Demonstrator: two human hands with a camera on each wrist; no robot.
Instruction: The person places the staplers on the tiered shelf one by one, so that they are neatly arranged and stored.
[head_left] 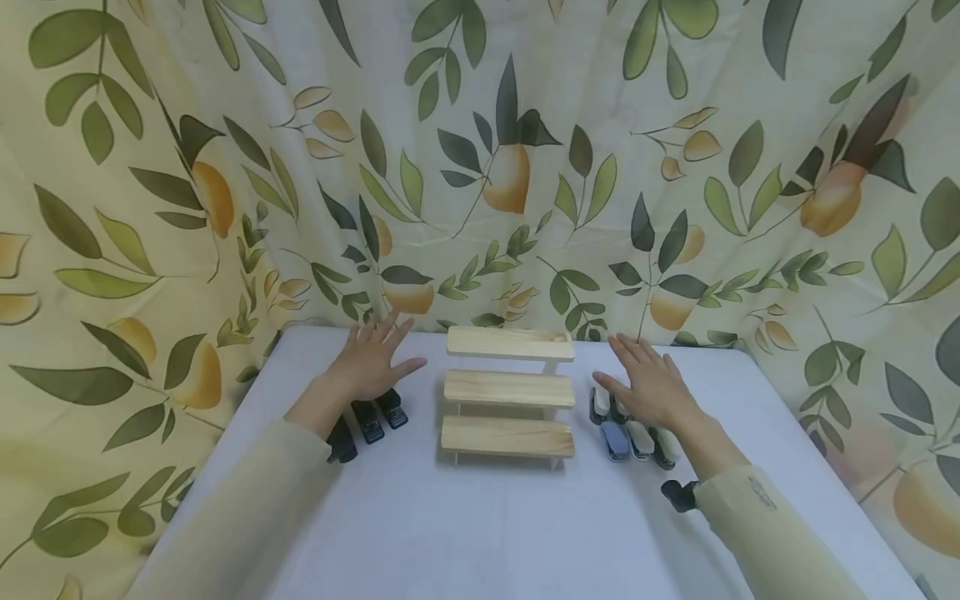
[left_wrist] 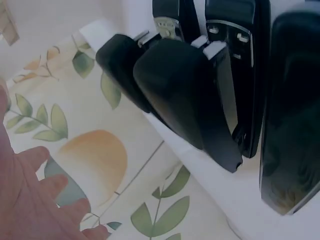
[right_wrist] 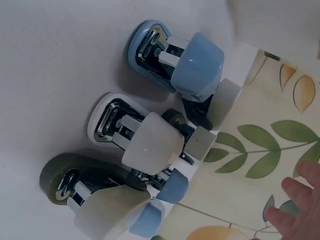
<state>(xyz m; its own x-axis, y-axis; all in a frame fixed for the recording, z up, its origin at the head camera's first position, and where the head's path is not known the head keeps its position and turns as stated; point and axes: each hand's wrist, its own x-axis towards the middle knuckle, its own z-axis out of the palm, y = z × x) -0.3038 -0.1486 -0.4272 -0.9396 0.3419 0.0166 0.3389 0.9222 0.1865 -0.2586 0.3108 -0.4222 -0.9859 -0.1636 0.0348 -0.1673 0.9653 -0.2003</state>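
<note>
My left hand [head_left: 369,362] is spread over the back left of the table, its fingers straight and nothing held. Beneath and in front of it lie several black staplers [head_left: 367,421], which show close up beside the fingers in the left wrist view. On the other side, my right hand [head_left: 651,385] has its fingers extended above a cluster of small staplers. Among these are a blue stapler [right_wrist: 197,67], a white stapler [right_wrist: 154,145] and a dark-based stapler with a cream top [right_wrist: 107,210]. More small staplers behind them are partly hidden.
Between the hands stands a three-step wooden display rack [head_left: 508,389] with white supports. All of it sits on a white-covered table [head_left: 480,525]. A curtain [head_left: 480,242] printed with leaves and fruit surrounds the table's back and sides. A black strap piece [head_left: 678,496] shows at the right wrist.
</note>
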